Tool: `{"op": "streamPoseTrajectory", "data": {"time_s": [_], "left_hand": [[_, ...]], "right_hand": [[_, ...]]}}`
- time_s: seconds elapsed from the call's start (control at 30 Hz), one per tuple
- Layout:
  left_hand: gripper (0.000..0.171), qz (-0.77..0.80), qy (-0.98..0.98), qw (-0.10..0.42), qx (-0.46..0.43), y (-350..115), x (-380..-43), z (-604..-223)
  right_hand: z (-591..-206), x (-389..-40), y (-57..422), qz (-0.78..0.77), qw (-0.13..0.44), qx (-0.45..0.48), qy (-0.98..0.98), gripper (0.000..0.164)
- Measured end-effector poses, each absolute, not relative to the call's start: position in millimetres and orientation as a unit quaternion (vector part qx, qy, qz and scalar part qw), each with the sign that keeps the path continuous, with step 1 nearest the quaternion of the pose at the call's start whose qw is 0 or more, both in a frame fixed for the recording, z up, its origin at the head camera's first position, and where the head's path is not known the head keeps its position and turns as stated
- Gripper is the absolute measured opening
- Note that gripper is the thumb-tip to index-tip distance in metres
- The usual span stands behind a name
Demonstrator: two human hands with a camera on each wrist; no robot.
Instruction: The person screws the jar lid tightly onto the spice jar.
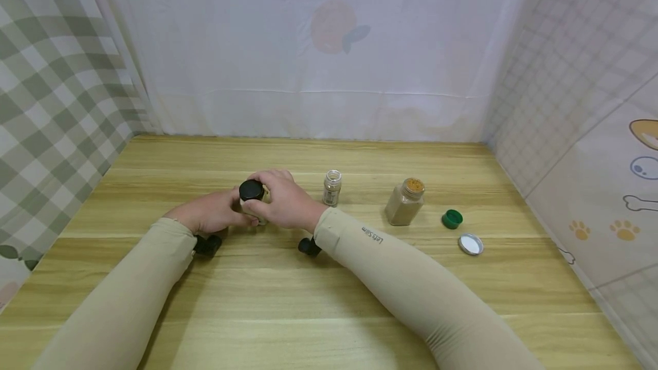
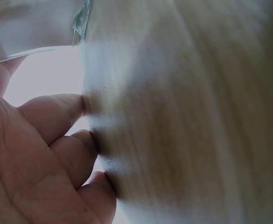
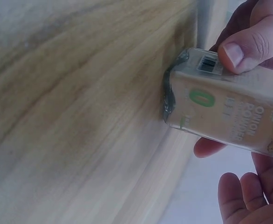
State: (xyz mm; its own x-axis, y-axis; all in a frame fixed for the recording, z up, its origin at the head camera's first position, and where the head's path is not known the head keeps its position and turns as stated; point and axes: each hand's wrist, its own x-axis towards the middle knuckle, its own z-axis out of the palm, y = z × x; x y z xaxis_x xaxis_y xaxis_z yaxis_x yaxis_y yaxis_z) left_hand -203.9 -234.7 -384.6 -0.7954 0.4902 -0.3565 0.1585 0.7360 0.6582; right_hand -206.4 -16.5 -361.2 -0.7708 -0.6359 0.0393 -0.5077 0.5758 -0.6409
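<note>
Holding a black-lidded jar between left hand and right hand.

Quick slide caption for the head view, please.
Left hand and right hand hold a black-capped jar, left of a small bottle, powder jar, green cap and white-lined lid.

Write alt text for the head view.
A person's left hand and right hand hold a black-capped jar at a wooden table. To the right stand a small open jar and a larger open jar of powder; farther right lie a green cap and silver-rimmed lid.
</note>
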Motion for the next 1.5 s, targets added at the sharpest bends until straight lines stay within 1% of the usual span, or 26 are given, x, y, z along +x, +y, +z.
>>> {"op": "streamPoseTrajectory", "data": {"time_s": [0.13, 0.3, 0.37, 0.5, 0.8, 1.0, 1.1, 1.23, 1.3, 1.33, 1.43, 1.5], "left_hand": [[0.071, 0.311, 0.895, 0.260, 0.184, -234.5, -204.1, -383.9], [0.079, 0.318, 0.892, 0.264, 0.184, -234.6, -203.0, -383.6], [0.084, 0.320, 0.891, 0.266, 0.184, -234.9, -202.6, -383.5], [0.087, 0.323, 0.890, 0.266, 0.180, -235.3, -202.6, -383.9], [0.081, 0.336, 0.885, 0.263, 0.186, -234.6, -202.5, -385.3], [0.075, 0.335, 0.887, 0.258, 0.188, -234.2, -203.1, -385.8], [0.071, 0.335, 0.885, 0.260, 0.190, -234.1, -203.6, -385.5], [0.075, 0.332, 0.885, 0.263, 0.195, -234.1, -203.5, -384.8], [0.078, 0.329, 0.886, 0.264, 0.195, -234.2, -203.3, -384.5], [0.080, 0.327, 0.886, 0.264, 0.195, -234.2, -203.2, -384.4], [0.081, 0.328, 0.886, 0.266, 0.192, -234.0, -203.1, -384.5], [0.077, 0.329, 0.886, 0.266, 0.190, -233.7, -203.1, -384.5]], "right_hand": [[-361.4, -206.3, -16.8, -0.326, 0.093, -0.324, 0.883, 0.040], [-360.4, -206.0, -16.7, -0.320, 0.098, -0.325, 0.884, 0.055], [-359.7, -205.9, -16.6, -0.316, 0.100, -0.327, 0.885, 0.058], [-358.5, -205.1, -16.8, -0.309, 0.097, -0.327, 0.888, 0.050], [-362.0, -203.9, -18.5, -0.320, 0.076, -0.313, 0.891, 0.044], [-366.0, -203.1, -19.5, -0.333, 0.058, -0.304, 0.891, 0.037], [-365.4, -203.1, -19.5, -0.336, 0.067, -0.304, 0.889, 0.038], [-362.4, -204.1, -18.5, -0.330, 0.093, -0.313, 0.885, 0.053], [-361.1, -205.0, -18.2, -0.326, 0.101, -0.320, 0.884, 0.057], [-360.6, -205.4, -18.0, -0.322, 0.102, -0.323, 0.884, 0.057], [-360.3, -206.4, -18.0, -0.316, 0.097, -0.329, 0.885, 0.049], [-360.1, -206.4, -18.4, -0.314, 0.093, -0.328, 0.886, 0.044]]}}
